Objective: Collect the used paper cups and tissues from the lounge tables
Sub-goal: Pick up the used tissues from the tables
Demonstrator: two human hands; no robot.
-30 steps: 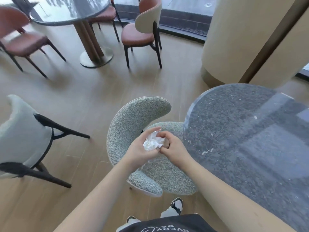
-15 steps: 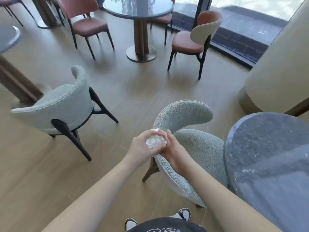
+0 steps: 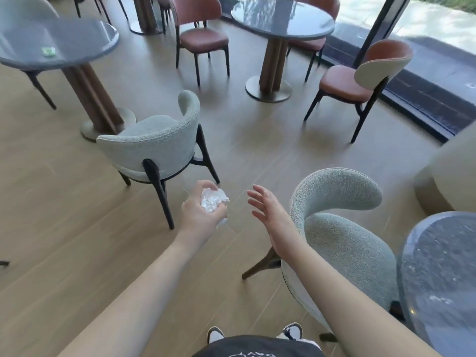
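My left hand grips a crumpled white tissue wad above the wooden floor, in the middle of the view. My right hand hangs a short way to its right with fingers straight and spread, holding nothing. A small green object lies on the round grey table at the far left. No paper cup is in sight.
A pale grey armchair stands ahead on the left, another close on my right beside a grey table. Farther off is a round table with red-brown chairs. A beige column stands at the right, with open floor between.
My right hand has let go of the tissue and moved off to the right, open. The left hand keeps the wad. The view has swung left, bringing more tables and chairs in.
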